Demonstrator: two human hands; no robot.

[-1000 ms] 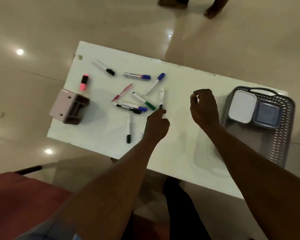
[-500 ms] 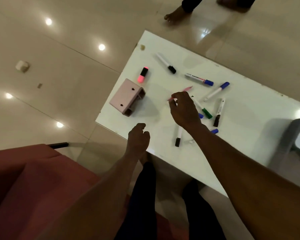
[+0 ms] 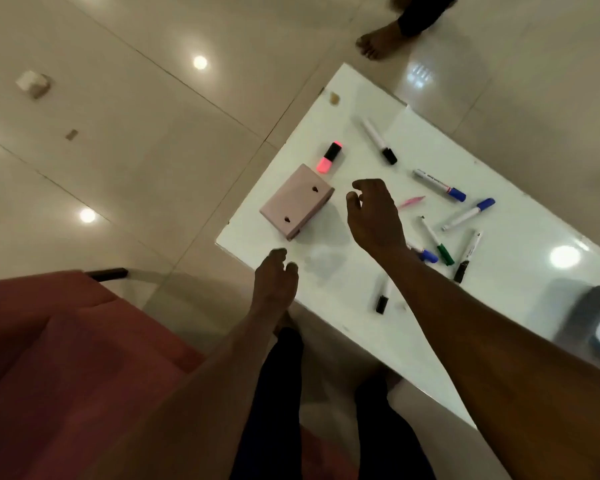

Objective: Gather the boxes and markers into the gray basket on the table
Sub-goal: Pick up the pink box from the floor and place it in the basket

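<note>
At frame centre the right hand (image 3: 373,216) hovers over the white table (image 3: 520,306), fingers loosely curled around nothing, just right of the pink box (image 3: 297,201). The left hand (image 3: 273,282), fingers relaxed and empty, hangs at the table's near edge. Markers lie scattered right of centre (a blue-capped marker (image 3: 439,185) among them); a pink highlighter (image 3: 329,157) sits above the box. The gray basket (image 3: 582,310) shows at the right edge.

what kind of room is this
Probably an indoor room in a home or office, not a workshop: a glossy tiled floor mirrors ceiling lights, a low white table holds scattered markers, and a bare foot stands beyond it.
</note>
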